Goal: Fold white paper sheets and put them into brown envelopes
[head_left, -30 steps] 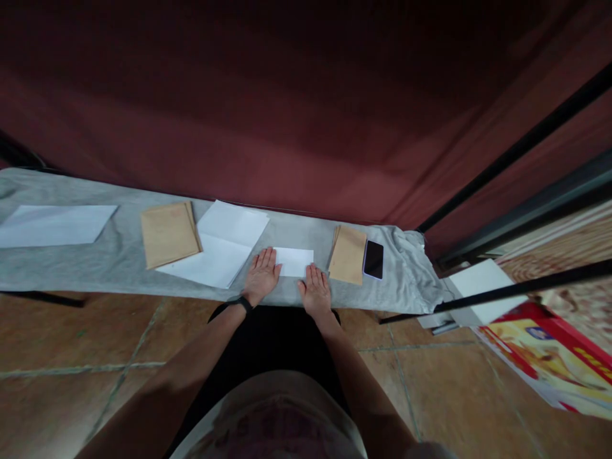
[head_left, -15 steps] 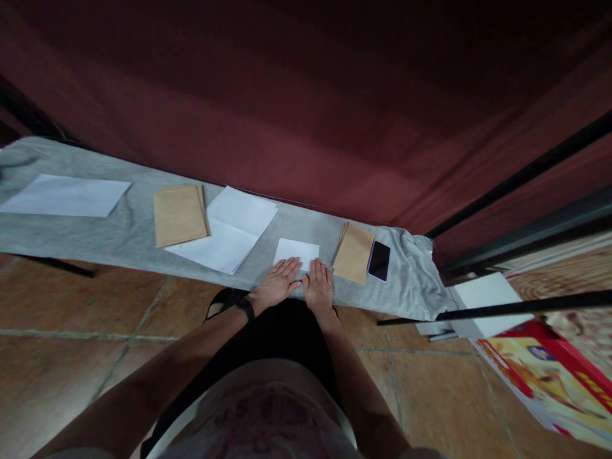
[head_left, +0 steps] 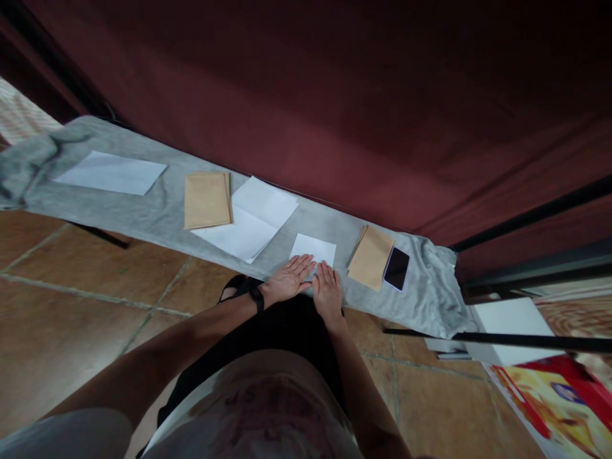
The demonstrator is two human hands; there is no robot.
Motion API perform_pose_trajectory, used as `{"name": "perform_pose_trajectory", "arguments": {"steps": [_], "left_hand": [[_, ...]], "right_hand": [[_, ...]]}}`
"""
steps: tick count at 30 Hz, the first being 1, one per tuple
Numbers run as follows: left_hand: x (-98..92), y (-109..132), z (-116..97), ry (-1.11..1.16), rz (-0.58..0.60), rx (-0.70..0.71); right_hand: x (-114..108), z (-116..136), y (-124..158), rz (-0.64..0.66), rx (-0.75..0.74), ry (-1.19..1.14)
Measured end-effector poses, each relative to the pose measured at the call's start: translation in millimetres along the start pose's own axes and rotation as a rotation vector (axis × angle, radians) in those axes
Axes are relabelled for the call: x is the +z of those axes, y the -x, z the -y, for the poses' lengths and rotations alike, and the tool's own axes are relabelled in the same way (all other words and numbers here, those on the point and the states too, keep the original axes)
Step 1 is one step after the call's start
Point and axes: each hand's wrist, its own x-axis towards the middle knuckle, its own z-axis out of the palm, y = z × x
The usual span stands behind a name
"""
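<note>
A small white sheet of paper, perhaps folded, lies on the grey cloth in front of me. My left hand rests flat on its near left part, fingers stretched out. Beside it my right hand presses on the near right part, also flat with straight fingers. The hands cover the paper's near edge. Larger white sheets with a crease lie to the left, partly under a stack of brown envelopes. Close to my right hand is another stack of brown envelopes.
A phone lies right of the envelopes on the narrow cloth-covered table. More white paper is at the far left. A dark red panel rises behind the table. A colourful box stands low at the right.
My view has shifted and tilted, so the table's things appear farther right. Both hands stay flat on the small paper, with little visible movement over it.
</note>
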Motion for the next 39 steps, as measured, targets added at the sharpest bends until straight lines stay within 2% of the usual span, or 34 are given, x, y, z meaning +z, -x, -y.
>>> {"name": "perform_pose_trajectory", "arguments": {"steps": [11,20,24,27,32,35,39], "left_hand": [[-1.8,9,9,0.034,0.0,-0.015],[-3.9,16,25,0.003,-0.048,-0.205],[-2.5,0,16,-0.021,-0.06,-0.267],[2.5,-23,-1,0.002,-0.051,-0.213],[13.6,-63,-25,0.053,0.052,-0.167],[16.7,-75,-25,0.05,0.062,-0.196],[15.3,-73,-6,0.02,0.035,-0.249]], "right_hand": [[-4,-9,11,-0.02,0.08,0.043],[-3,-11,11,-0.035,0.111,0.031],[-2,-10,10,-0.026,0.135,0.03],[-1,-9,10,-0.03,0.144,0.03],[1,-9,9,-0.031,0.149,0.032],[2,-9,8,-0.041,0.152,0.028],[2,-10,8,-0.062,0.151,0.012]]}}
